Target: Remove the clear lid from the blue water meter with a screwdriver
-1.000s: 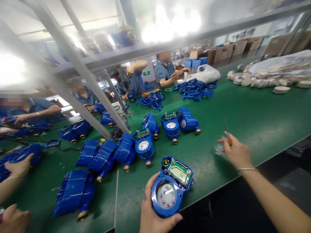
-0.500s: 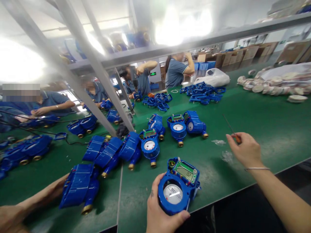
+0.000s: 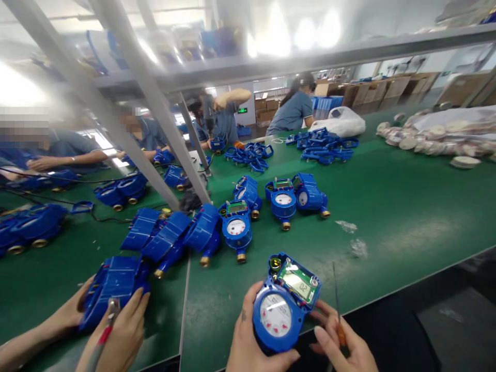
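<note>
A blue water meter (image 3: pixel 277 316) with a white dial and a small lit display reading 02 is gripped in my left hand (image 3: pixel 248 330) at the table's front edge. My right hand (image 3: pixel 343 338) is closed round a screwdriver (image 3: pixel 341 330) with an orange handle, its thin shaft pointing up. The fingers of that hand are close to the meter's right side. Beyond the held meter stand others: one with a white dial (image 3: pixel 237 227), another behind it (image 3: pixel 247 195), and two farther right (image 3: pixel 283 201).
At the left, another person's hands (image 3: pixel 124 325) hold a blue meter (image 3: pixel 110 289) and a red-handled tool. Blue frames (image 3: pixel 325 144), a white bag (image 3: pixel 339 122) and round pale parts (image 3: pixel 430 134) lie farther back. Plastic scraps (image 3: pixel 358 248) lie right of the meters. Metal posts (image 3: pixel 155 98) rise left.
My right hand has moved left and down with the screwdriver, to beside the held meter. The held meter has tilted so its dial shows more fully. The neighbour's second hand has appeared with a tool.
</note>
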The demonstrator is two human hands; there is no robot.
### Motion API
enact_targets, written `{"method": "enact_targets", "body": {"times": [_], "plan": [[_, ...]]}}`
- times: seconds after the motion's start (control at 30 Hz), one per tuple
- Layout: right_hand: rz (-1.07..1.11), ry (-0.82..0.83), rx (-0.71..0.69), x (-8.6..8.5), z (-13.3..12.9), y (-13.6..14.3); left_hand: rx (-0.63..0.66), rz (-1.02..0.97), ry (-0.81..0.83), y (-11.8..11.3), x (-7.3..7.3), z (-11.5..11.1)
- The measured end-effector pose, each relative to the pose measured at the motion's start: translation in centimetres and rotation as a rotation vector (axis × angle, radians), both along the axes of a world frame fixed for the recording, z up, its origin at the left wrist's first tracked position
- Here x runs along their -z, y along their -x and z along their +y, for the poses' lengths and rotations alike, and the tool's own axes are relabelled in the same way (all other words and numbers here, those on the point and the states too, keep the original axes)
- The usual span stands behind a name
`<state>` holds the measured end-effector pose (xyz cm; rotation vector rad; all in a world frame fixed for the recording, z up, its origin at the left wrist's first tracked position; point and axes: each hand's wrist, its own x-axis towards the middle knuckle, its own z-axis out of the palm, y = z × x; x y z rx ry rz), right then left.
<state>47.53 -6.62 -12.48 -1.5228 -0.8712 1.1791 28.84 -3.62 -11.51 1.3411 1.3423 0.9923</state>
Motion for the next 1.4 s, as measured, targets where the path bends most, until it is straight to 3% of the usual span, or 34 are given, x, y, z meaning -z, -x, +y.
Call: {"method": "enact_targets", "body": {"times": [0.13,0.27,0.4,0.5,0.7,0.83,1.07,1.2,1.4], "plan": [[-0.031,0.031,-0.155,0.6,0.3,-0.7,0.014,0.009,-0.027,-0.2,0.3,-0.2],[0.021,0.057,-0.175,0.1,0.3,-0.8,-0.028,0.014,-0.040,-0.5,0.3,-0.6],[0.114,0.054,-0.003,-1.6,0.2,1.0,-0.040,-0.030,-0.127,0.1,-1.0,0.1],[0.140,0.011,0.138,-2.3,0.2,2.5,-0.028,0.110,-0.170,0.8,-2.8,2.0],[0.098,-0.008,0.162,-2.5,0.6,3.4,0.042,0.379,-0.073,0.6,-5.3,5.2],[0.123,0.016,0.162,-3.2,0.8,3.6,0.047,0.366,-0.045,0.5,-5.4,5.3],[0.160,0.056,0.157,-3.3,0.8,3.6,0.022,0.161,0.012,0.6,-5.0,5.1],[0.175,0.064,0.128,-3.4,0.8,3.4,-0.012,0.146,0.042,0.4,-5.2,5.0],[0.182,0.079,0.098,-3.8,0.9,3.3,0.040,0.164,0.106,0.6,-5.8,5.3]]}}
